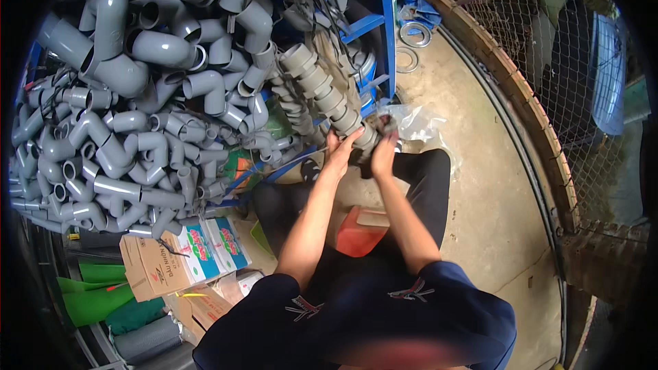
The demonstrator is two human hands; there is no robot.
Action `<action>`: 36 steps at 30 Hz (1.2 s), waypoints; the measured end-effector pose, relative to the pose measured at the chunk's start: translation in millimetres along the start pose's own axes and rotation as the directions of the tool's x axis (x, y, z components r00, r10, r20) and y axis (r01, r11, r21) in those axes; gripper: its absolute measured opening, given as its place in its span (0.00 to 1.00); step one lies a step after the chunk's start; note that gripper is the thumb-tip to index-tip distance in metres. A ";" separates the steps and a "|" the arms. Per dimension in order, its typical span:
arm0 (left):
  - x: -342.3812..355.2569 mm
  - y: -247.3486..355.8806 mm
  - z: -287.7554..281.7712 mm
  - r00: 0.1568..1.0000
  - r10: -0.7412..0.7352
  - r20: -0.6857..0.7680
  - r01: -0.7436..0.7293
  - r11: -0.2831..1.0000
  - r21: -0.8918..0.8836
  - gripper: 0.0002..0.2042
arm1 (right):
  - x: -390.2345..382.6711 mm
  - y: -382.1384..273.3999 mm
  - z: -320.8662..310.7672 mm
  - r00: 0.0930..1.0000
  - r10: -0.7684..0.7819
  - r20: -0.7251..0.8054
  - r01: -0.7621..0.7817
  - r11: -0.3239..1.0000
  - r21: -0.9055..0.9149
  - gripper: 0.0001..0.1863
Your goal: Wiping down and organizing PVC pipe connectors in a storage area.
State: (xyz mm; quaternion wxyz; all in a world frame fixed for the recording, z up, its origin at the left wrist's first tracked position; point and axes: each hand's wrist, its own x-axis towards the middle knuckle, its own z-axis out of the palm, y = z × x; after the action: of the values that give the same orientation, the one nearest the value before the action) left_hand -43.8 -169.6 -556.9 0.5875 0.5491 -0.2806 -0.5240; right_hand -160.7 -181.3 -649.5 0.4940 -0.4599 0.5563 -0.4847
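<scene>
A row of light grey ribbed pipe fittings [320,89], joined end to end, slants from the blue rack down toward my lap. My left hand [338,155] is closed around its lower end, fingers along the side. Just to the right, my right hand [383,157] grips a dark crumpled rag [381,123] against the lowest fitting. Part of the rag is hidden behind the fingers. A second row of similar fittings [295,111] hangs beside the first, on its left.
Grey plastic elbows and tees [130,144] fill the blue rack [385,20] at left. Cardboard boxes [154,267] stand below it. A red plastic piece [360,231] lies between my legs. Clear plastic film [421,123] and metal rings [415,34] rest on the floor near the wire fence [507,48].
</scene>
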 end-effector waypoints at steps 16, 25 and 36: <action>-29.3 8.9 25.6 0.999 0.043 -0.008 -0.043 0.950 -0.309 0.25 | 11.9 -20.0 -36.5 0.982 0.186 0.021 -0.186 0.982 0.017 0.24; -44.7 17.8 -4.6 0.995 0.037 0.096 -0.005 0.949 -0.316 0.25 | 12.9 -75.9 -49.4 0.744 0.452 0.493 -0.352 0.891 -0.286 0.26; -61.9 23.7 -21.7 0.970 0.242 0.017 -0.243 0.963 0.121 0.25 | -80.5 -159.7 -78.2 0.961 -0.206 0.184 0.218 0.975 -0.047 0.14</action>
State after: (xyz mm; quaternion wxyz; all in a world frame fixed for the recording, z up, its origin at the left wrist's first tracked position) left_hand -35.0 -108.4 -524.6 0.6123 0.5448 -0.3779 -0.4306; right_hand -226.2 -112.0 -479.2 0.4714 -0.5744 0.4735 -0.4729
